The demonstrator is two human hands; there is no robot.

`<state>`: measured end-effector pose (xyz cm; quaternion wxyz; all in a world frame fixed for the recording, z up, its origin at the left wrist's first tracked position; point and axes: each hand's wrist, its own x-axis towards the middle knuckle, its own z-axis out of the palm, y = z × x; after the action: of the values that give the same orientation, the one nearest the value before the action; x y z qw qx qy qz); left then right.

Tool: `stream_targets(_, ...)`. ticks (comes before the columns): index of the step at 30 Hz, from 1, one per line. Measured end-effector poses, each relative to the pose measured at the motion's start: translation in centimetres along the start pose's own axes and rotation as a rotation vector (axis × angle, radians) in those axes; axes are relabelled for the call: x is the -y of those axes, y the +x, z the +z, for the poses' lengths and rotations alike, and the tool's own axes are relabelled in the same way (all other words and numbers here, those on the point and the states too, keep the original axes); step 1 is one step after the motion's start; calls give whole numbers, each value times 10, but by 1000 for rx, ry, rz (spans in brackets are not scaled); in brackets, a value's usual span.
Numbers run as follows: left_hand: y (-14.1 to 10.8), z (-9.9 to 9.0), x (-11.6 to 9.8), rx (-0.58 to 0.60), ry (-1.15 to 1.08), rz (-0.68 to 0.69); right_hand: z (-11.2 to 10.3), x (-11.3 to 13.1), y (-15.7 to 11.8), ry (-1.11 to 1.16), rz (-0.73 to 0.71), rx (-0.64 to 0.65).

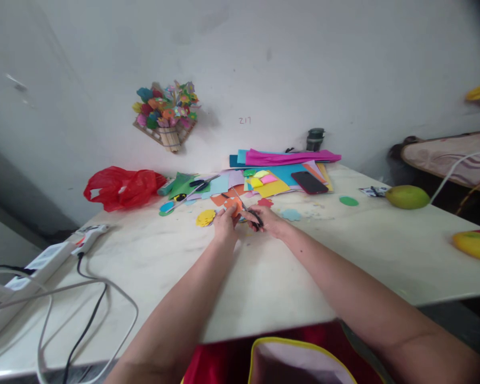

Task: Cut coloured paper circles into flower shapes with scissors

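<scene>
Near the middle of the table, my left hand [225,221] pinches a small piece of orange paper [234,206]. My right hand [266,220] is closed around the dark handles of a pair of scissors [257,217], whose blades point up and left beside the orange paper. Whether the blades touch the paper I cannot tell. Yellow scalloped paper cutouts [205,217] lie just left of my left hand. A red cutout [265,202] is beyond the scissors, and a light blue cutout [290,214] is to the right of my right hand.
Coloured paper sheets [278,188], a phone [309,182] and a second pair of scissors [200,184] lie toward the wall. A red plastic bag [120,188] is at back left. Cables and a power strip [50,261] occupy the left; a mango [407,197] sits right.
</scene>
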<state>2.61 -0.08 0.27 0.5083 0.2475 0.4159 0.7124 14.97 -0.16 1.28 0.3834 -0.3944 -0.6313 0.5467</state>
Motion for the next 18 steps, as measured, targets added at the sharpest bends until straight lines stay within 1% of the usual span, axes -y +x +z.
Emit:
stream_targets(8,-2,2,2,33,-44,-12,7,-2,0,-2,12,-46)
stream_targets(11,-5,4,1,27,-51,-38,11,-4,1,-9,3,-76)
stream_targets(14,-6,5,0,0,-69,-66,17,-4,1,-22,26,-107)
stream_targets(18,-4,5,-1,-22,-91,-15,22,-2,1,-37,47,-201)
